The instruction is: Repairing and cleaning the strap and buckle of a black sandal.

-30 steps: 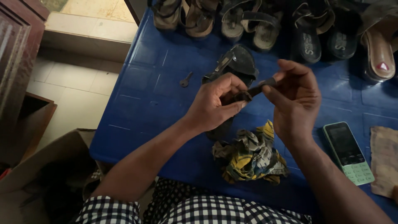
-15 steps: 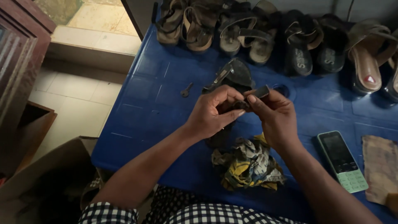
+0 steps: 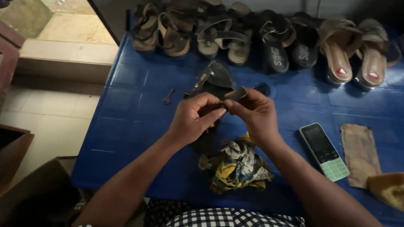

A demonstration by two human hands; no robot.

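My left hand (image 3: 195,117) and my right hand (image 3: 252,113) meet above a blue table (image 3: 134,122). Both pinch one small dark strap piece (image 3: 236,94) between fingertips. Just behind the hands a dark sandal (image 3: 212,77) lies on the table, partly hidden by them. A crumpled patterned cloth (image 3: 237,166) sits below my right wrist.
A row of several sandals (image 3: 269,40) lines the table's far edge. A small metal key-like tool (image 3: 168,96) lies left of the dark sandal. A green-keyed phone (image 3: 324,151), a brown leather scrap (image 3: 360,153) and a yellowish sponge (image 3: 389,189) lie at right. Tiled floor lies left.
The view has shifted, so the hands now sit lower and more central. Both hands keep pinching the dark strap piece, with fingers closer together.
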